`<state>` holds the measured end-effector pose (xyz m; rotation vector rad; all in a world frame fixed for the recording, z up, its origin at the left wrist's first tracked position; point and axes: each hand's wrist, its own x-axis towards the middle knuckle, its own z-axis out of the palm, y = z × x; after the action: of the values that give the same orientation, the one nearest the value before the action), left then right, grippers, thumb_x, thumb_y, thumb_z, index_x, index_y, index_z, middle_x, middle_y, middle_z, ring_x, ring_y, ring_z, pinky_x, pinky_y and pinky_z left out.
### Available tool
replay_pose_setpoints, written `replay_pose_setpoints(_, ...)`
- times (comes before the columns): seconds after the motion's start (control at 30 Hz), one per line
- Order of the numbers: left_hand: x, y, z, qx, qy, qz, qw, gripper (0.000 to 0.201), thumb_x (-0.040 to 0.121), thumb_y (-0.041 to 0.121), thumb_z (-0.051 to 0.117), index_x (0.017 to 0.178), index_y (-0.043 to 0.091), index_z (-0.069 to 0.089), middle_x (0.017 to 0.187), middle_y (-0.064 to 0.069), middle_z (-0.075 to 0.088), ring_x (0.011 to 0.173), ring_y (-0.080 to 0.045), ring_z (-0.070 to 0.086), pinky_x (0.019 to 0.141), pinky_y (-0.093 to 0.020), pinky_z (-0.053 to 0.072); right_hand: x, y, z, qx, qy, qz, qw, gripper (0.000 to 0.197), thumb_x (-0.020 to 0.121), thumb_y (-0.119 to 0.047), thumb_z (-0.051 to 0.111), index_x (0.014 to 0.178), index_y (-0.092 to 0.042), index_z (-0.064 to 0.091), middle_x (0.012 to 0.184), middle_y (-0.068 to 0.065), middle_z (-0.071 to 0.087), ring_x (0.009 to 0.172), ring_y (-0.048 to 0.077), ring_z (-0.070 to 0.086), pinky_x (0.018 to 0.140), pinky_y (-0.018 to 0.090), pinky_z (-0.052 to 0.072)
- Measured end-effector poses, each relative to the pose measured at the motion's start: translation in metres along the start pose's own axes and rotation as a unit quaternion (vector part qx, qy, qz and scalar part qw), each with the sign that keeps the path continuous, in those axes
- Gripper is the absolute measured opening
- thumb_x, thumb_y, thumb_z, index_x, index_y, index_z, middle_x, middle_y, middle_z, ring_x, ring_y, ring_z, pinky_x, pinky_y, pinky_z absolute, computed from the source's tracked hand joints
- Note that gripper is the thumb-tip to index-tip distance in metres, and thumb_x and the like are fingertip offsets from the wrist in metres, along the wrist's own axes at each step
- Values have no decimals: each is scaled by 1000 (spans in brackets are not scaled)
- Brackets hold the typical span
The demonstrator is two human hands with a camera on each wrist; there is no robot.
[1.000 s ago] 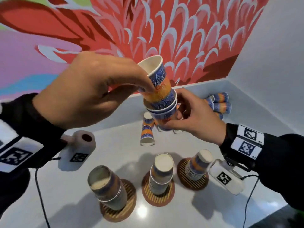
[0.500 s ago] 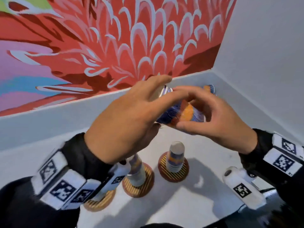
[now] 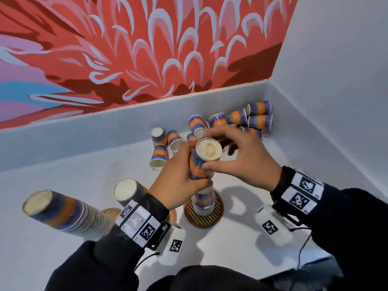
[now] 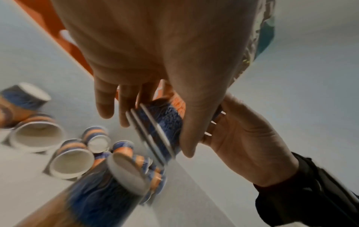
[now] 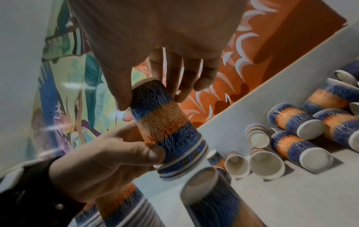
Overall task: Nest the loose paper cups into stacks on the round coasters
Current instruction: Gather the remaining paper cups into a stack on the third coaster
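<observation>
A short nest of blue-and-orange paper cups [image 3: 206,157] is held base up in both hands. My left hand [image 3: 178,177] wraps round its lower part, thumb near the rims [image 4: 186,138]. My right hand [image 3: 237,156] pinches its base end between thumb and fingers [image 5: 120,95]. The nest [image 5: 167,126] hangs just above the right cup stack [image 3: 203,203], which stands on a round striped coaster [image 3: 216,217]. A middle stack [image 3: 128,190] and a taller left stack [image 3: 63,213] stand beside it, their coasters mostly hidden by my left arm.
Several loose cups [image 3: 241,120] lie on their sides in the back right corner of the white table [image 3: 73,175], against the low wall; they also show in the wrist views [image 5: 301,133] [image 4: 71,162]. White tagged devices [image 3: 270,225] [image 3: 174,246] lie near the front edge.
The cup nest, mouth up a second ago, has been turned base up and brought down over the right stack. Both hands stayed on it.
</observation>
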<state>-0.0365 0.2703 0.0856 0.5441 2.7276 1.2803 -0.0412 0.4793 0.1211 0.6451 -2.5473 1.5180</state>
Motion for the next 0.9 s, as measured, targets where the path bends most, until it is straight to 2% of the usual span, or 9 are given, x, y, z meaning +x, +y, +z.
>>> replay_pose_setpoints(0.1, -4, -19, 10, -11, -42, -53, 998, 103, 68, 43, 92, 150, 36, 32, 138, 16, 60, 129, -2, 57, 106, -40, 52, 3, 26, 11, -32, -72, 13, 997, 59, 72, -34, 96, 124, -27, 68, 110, -15, 72, 96, 7, 65, 76, 13, 44)
replay_pose_setpoints(0.17, -8, -16, 6, -1, -48, -68, 997, 110, 69, 50, 92, 156, 39, 26, 148, 15, 53, 140, -6, 49, 111, -29, 46, 5, 40, 13, -58, -133, 36, 989, 71, 71, -46, 94, 134, -35, 62, 117, -18, 68, 100, 5, 63, 80, 17, 46)
replay_pose_setpoints(0.23, -11, 0, -10, 11, -40, -65, 997, 109, 74, 48, 91, 158, 41, 22, 146, 20, 47, 139, -4, 45, 108, -19, 41, 8, 49, 11, -62, -166, 62, 982, 77, 72, -56, 91, 139, -40, 56, 122, -20, 65, 105, 2, 62, 82, 16, 46)
replay_pose_setpoints(0.37, -15, 49, -73, 28, 12, -16, 999, 93, 80, 51, 86, 155, 46, 31, 145, 14, 58, 134, 1, 54, 113, -37, 48, 37, 48, -8, 3, -124, 58, 991, 50, 83, -49, 85, 126, -34, 64, 114, -14, 72, 102, 6, 68, 84, 19, 53)
replay_pose_setpoints(0.53, 9, 105, -170, 106, 68, 7, 992, 71, 74, 65, 74, 140, 47, 54, 133, 18, 64, 123, 1, 62, 107, -41, 53, 107, 30, -32, 5, -79, 6, 997, 33, 90, -30, 84, 118, -26, 68, 108, -7, 74, 98, 11, 72, 87, 27, 58)
replay_pose_setpoints(0.63, 40, 113, -206, 168, 66, -29, 983, 64, 74, 62, 73, 135, 48, 58, 128, 19, 65, 115, 1, 65, 99, -35, 55, 150, 21, -32, -34, -83, -29, 996, 35, 88, -28, 86, 118, -25, 69, 108, -9, 74, 93, 10, 72, 80, 19, 56)
replay_pose_setpoints(0.7, 67, 99, -219, 205, 28, -74, 976, 57, 79, 58, 74, 133, 48, 60, 124, 20, 66, 109, 0, 66, 94, -34, 55, 175, 26, -22, -78, -97, -37, 992, 39, 86, -29, 86, 120, -24, 68, 110, -9, 73, 94, 11, 71, 77, 16, 54)
replay_pose_setpoints(0.83, 124, 28, -212, 283, -64, -119, 950, 48, 89, 40, 81, 134, 38, 63, 123, 10, 69, 107, -16, 67, 102, -40, 52, 208, 59, 17, -181, -177, -14, 967, 45, 87, -26, 85, 127, -23, 66, 120, -1, 69, 102, 21, 69, 87, 36, 56)
replay_pose_setpoints(0.9, 142, -16, -194, 303, -119, -140, 935, 54, 88, 34, 84, 137, 34, 61, 127, 4, 67, 103, -19, 65, 96, -34, 50, 215, 82, 39, -220, -218, 4, 951, 46, 89, -22, 81, 132, -20, 64, 127, 2, 67, 110, 24, 67, 87, 31, 49)
